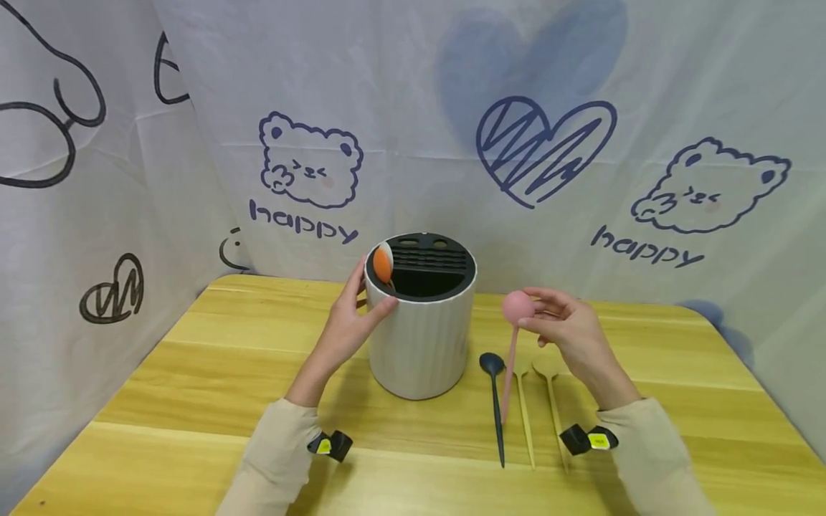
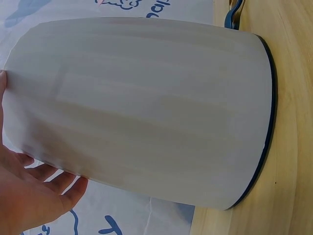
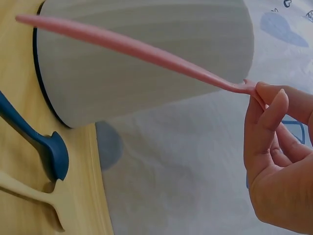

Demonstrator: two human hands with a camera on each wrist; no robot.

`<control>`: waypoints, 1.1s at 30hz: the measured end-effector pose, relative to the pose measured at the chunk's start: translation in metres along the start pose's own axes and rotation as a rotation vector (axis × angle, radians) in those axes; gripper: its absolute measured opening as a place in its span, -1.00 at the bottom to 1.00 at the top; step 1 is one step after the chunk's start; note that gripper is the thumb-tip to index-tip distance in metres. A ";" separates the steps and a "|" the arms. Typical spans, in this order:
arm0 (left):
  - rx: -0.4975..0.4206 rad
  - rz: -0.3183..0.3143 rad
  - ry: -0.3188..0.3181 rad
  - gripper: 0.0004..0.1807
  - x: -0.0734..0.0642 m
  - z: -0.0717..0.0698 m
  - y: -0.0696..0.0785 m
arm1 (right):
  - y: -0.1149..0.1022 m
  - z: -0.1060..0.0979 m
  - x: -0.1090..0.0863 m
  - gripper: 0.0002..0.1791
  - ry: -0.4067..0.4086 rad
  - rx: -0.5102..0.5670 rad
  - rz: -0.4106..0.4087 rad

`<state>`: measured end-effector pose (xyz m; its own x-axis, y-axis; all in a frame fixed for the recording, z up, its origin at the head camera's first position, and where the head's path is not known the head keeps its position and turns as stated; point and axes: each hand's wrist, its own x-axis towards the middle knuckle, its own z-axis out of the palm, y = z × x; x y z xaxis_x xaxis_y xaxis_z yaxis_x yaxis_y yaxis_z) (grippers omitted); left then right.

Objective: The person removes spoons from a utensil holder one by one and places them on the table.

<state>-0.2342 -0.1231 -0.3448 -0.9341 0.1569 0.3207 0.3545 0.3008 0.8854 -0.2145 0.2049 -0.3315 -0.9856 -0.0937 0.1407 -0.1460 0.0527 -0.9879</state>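
Standing on wood-grained table (image 1: 419, 480) before heart-printed cloth (image 1: 400, 86), white container (image 1: 419, 347).

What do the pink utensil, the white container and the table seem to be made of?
Pink utensil: probably silicone or plastic, with a matte finish; its colour is even and no grain shows.
White container: likely plastic, fairly matte, with soft ribs and no sharp reflections, though coated metal is possible.
Table: wood or a wood-look laminate, smooth; streaky grain shows.
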 end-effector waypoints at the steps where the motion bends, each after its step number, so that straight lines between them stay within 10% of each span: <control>1: -0.005 -0.005 -0.004 0.00 0.000 0.000 0.000 | 0.000 -0.001 0.000 -0.59 0.004 0.000 0.003; 33: 0.003 -0.014 -0.010 -0.06 0.001 -0.001 0.000 | 0.016 -0.070 -0.008 -0.56 -0.024 0.031 0.108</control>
<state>-0.2350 -0.1237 -0.3444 -0.9387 0.1617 0.3046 0.3411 0.3058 0.8889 -0.2150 0.2762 -0.3435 -0.9931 -0.1132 0.0316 -0.0355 0.0333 -0.9988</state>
